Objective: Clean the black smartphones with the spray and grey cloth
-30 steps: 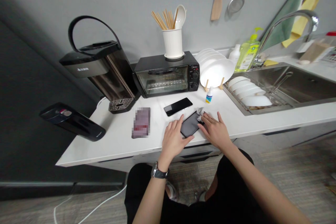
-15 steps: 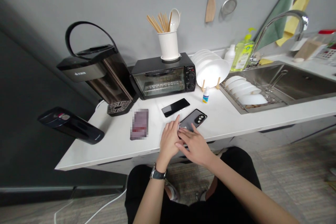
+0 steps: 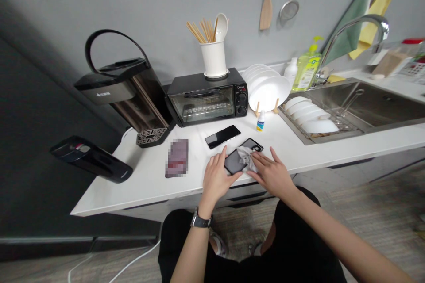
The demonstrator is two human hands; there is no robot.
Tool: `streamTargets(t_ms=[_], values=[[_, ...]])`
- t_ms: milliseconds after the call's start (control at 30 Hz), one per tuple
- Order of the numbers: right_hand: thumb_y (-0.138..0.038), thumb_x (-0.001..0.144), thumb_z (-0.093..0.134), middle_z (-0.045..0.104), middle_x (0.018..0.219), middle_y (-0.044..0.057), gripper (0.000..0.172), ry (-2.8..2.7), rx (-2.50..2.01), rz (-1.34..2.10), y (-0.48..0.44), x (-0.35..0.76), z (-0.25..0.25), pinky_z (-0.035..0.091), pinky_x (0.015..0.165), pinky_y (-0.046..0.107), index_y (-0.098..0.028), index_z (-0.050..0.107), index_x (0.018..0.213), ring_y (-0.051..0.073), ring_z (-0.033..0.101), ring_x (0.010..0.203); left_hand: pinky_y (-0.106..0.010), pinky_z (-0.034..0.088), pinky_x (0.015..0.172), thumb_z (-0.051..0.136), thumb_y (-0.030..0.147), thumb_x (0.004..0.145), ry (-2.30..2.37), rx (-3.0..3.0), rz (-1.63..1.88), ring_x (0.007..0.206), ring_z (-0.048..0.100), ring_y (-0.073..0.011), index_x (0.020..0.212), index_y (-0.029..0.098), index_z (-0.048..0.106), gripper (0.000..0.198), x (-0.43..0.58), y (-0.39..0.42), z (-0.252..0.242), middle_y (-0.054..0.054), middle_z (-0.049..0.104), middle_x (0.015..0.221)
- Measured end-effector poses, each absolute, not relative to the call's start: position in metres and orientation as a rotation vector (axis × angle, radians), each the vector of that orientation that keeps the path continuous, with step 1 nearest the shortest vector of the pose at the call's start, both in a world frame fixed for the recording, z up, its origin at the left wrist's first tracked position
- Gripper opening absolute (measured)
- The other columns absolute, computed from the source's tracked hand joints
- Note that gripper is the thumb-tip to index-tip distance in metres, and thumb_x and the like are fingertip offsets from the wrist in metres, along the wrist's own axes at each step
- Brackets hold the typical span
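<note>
A black phone (image 3: 236, 159) lies back-up near the front edge of the white counter (image 3: 146, 177). My left hand (image 3: 215, 177) rests flat on the counter and steadies the phone's near left end, with its fingers apart. My right hand (image 3: 270, 172) presses a small grey cloth (image 3: 246, 159) onto the middle of the phone with extended fingers. A second black phone (image 3: 222, 136) lies screen-up just behind. A third phone (image 3: 177, 157), blurred, lies to the left.
Along the wall stand a black water dispenser (image 3: 122, 93), a toaster oven (image 3: 207, 97) with a white utensil holder (image 3: 214, 57), white plates in a rack (image 3: 268, 90), a small dropper bottle (image 3: 260, 121), and green soap (image 3: 307, 68). The sink (image 3: 365, 106) at right holds dishes.
My right hand has slid the cloth from the phone's near end back toward its middle, after wiping from the far end a second ago. My left hand has stayed on the phone's edge.
</note>
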State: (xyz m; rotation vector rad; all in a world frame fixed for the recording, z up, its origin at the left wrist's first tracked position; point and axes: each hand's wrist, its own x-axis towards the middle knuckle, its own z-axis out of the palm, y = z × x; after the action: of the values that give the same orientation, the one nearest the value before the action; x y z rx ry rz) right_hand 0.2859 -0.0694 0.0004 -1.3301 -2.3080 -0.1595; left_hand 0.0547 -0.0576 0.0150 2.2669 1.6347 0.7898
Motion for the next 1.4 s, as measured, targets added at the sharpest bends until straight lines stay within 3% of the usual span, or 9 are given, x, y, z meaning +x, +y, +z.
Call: streamTargets(t_ms=[133, 333, 500, 700, 833, 933, 1167, 1267, 1400], values=[[-0.054, 0.106, 0.043, 0.063, 0.143, 0.022, 0.058, -2.243, -1.467, -0.266, -0.058, 0.288, -0.005, 0.026, 0.122, 0.063, -0.008, 0.060, 0.137, 0.035, 0.056, 0.138, -0.044, 0.044, 0.107, 0.081, 0.045, 0.083, 1.603, 2.289, 0.774, 0.120, 0.055, -0.0297, 0.163, 0.028, 0.023, 0.100, 0.054, -0.057, 0.016, -0.008, 0.063, 0.132], [-0.065, 0.103, 0.041, 0.064, 0.139, 0.028, 0.072, -2.163, -1.528, -0.271, -0.040, 0.253, -0.002, 0.031, 0.121, 0.060, -0.002, 0.064, 0.132, 0.037, 0.061, 0.130, -0.046, 0.045, 0.106, 0.079, 0.044, 0.084, 1.600, 2.275, 0.747, 0.121, 0.054, -0.0305, 0.162, 0.028, 0.026, 0.096, 0.054, -0.056, 0.020, -0.009, 0.062, 0.136], [-0.068, 0.100, 0.044, 0.063, 0.139, 0.030, 0.077, -2.207, -1.459, -0.142, -0.040, 0.222, 0.003, 0.031, 0.122, 0.059, -0.001, 0.064, 0.133, 0.039, 0.058, 0.135, -0.044, 0.044, 0.107, 0.072, 0.029, 0.086, 1.578, 2.261, 0.775, 0.120, 0.053, -0.0293, 0.163, 0.026, 0.026, 0.090, 0.052, -0.055, 0.017, -0.009, 0.061, 0.134], [-0.070, 0.099, 0.047, 0.063, 0.144, 0.018, 0.069, -2.373, -1.159, 0.182, -0.077, 0.215, 0.008, 0.032, 0.124, 0.054, -0.013, 0.064, 0.135, 0.030, 0.057, 0.138, -0.044, 0.046, 0.105, 0.064, 0.015, 0.081, 1.628, 2.291, 0.707, 0.117, 0.053, -0.0297, 0.164, 0.023, 0.024, 0.092, 0.050, -0.052, 0.010, -0.011, 0.060, 0.134], [-0.061, 0.104, 0.046, 0.067, 0.141, 0.012, 0.053, -2.362, -1.221, 0.107, -0.075, 0.242, 0.005, 0.028, 0.125, 0.058, -0.019, 0.067, 0.129, 0.028, 0.056, 0.140, -0.043, 0.045, 0.107, 0.075, 0.032, 0.084, 1.601, 2.269, 0.751, 0.119, 0.053, -0.0290, 0.163, 0.024, 0.024, 0.095, 0.051, -0.054, 0.011, -0.010, 0.061, 0.134], [-0.059, 0.105, 0.044, 0.065, 0.142, 0.016, 0.055, -2.308, -1.373, -0.066, -0.060, 0.268, 0.003, 0.027, 0.123, 0.062, -0.015, 0.066, 0.130, 0.032, 0.056, 0.139, -0.044, 0.044, 0.107, 0.077, 0.047, 0.085, 1.591, 2.271, 0.787, 0.121, 0.053, -0.0293, 0.163, 0.027, 0.025, 0.096, 0.051, -0.055, 0.013, -0.010, 0.061, 0.133], [-0.065, 0.102, 0.045, 0.062, 0.142, 0.027, 0.068, -2.216, -1.486, -0.220, -0.034, 0.263, -0.003, 0.035, 0.120, 0.059, -0.005, 0.066, 0.128, 0.037, 0.057, 0.136, -0.044, 0.044, 0.107, 0.079, 0.044, 0.085, 1.577, 2.246, 0.748, 0.121, 0.052, -0.0295, 0.163, 0.031, 0.025, 0.096, 0.052, -0.053, 0.018, -0.007, 0.062, 0.134], [-0.066, 0.100, 0.048, 0.063, 0.140, 0.027, 0.069, -2.199, -1.477, -0.151, -0.033, 0.235, 0.000, 0.037, 0.118, 0.058, -0.006, 0.067, 0.126, 0.037, 0.059, 0.133, -0.044, 0.044, 0.108, 0.076, 0.037, 0.085, 1.559, 2.241, 0.758, 0.121, 0.052, -0.0289, 0.162, 0.027, 0.028, 0.091, 0.051, -0.052, 0.017, -0.008, 0.061, 0.135], [-0.063, 0.101, 0.049, 0.066, 0.137, 0.025, 0.065, -2.294, -1.311, 0.039, -0.054, 0.210, 0.009, 0.036, 0.120, 0.056, -0.007, 0.068, 0.127, 0.034, 0.060, 0.132, -0.042, 0.044, 0.106, 0.063, 0.017, 0.085, 1.551, 2.280, 0.727, 0.117, 0.052, -0.0278, 0.163, 0.022, 0.028, 0.086, 0.049, -0.051, 0.013, -0.010, 0.061, 0.132]])
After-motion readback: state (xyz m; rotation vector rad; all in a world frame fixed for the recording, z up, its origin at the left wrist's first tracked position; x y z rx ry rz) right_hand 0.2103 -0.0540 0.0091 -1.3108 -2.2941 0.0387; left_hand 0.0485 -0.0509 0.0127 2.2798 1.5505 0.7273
